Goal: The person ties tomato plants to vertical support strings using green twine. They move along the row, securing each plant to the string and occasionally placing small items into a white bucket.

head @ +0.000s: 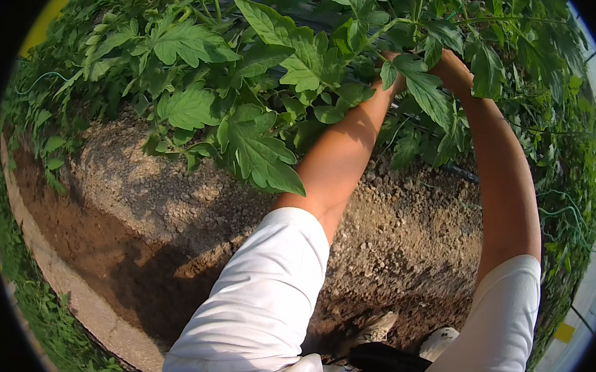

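Both my arms reach forward into leafy tomato plants (259, 147). My left hand (395, 74) is deep among the stems, and leaves cover most of it. Just right of it, my right hand (450, 72) bends inward behind another tomato leaf (423, 88). The fingers of both hands are hidden by foliage, so what they touch or hold does not show. A green tomato stem (386, 30) runs above the left hand and on to the right over the right hand. Part of a dark plastic sheet (312, 17) shows between the leaves.
Below the plants slopes a bank of crumbly soil (409, 220), dropping to a brown furrow (82, 228). My shoes (379, 326) stand at its foot. Green twine (568, 211) hangs at right, before a pale greenhouse wall (594, 289). Yellow panels (45, 23) show at the rim.
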